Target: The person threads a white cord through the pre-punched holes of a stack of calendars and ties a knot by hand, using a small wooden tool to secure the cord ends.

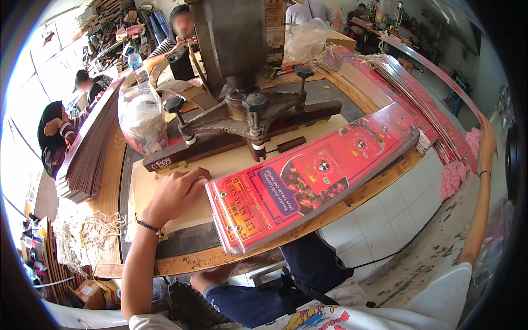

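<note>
A stack of long, glossy red printed sheets [335, 159] lies slantwise along the front of the work table, with metal-rimmed holes at its left end. My left hand [179, 195] rests by the stack's upper left corner, its fingers curled; what they hold, if anything, is hidden. Far out to the right, my right hand [486, 143] is raised and closed on the end of a long sheet [445, 77], seen nearly edge-on and bowing away to the back. Behind the stack stands a heavy press [242, 107] with a dark crossbar and several black knobs.
A thick stack of boards [91, 148] leans at the left, above white strings [91, 236]. More red sheets [401, 93] lie back right, near pink strings [455, 179]. A dark-handled tool [290, 144] lies beneath the press. A plastic bag [143, 118] stands beside it. Other people sit beyond.
</note>
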Demonstrator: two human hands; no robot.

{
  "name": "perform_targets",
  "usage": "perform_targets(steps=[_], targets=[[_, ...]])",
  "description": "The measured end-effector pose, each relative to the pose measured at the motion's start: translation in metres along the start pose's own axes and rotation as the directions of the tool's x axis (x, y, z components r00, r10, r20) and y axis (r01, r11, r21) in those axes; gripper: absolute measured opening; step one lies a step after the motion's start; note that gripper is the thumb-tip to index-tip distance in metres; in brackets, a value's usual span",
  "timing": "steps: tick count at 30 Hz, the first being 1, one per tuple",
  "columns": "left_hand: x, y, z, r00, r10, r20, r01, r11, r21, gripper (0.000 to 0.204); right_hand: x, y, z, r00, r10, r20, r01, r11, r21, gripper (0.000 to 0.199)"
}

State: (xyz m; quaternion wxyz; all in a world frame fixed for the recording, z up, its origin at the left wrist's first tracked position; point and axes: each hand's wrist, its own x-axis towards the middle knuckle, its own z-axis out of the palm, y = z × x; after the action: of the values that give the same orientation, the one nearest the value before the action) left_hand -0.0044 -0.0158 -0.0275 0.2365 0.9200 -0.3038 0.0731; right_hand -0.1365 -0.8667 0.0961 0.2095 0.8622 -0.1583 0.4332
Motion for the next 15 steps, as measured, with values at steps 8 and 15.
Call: perform_targets(steps=[8, 15], targets=[[0.006, 0.004, 0.005, 1.000, -0.026, -0.013, 0.026, 1.000, 0.000, 0.020, 0.015, -0.092, -0.008, 0.907, 0.325, 0.268, -0.326, 0.944, -0.042, 0.064], [0.002, -0.005, 0.003, 0.995, -0.081, -0.050, 0.076, 0.992, -0.096, 0.024, 0.008, -0.040, 0.123, 0.953, 0.082, 0.293, -0.154, 0.960, 0.233, 0.051]])
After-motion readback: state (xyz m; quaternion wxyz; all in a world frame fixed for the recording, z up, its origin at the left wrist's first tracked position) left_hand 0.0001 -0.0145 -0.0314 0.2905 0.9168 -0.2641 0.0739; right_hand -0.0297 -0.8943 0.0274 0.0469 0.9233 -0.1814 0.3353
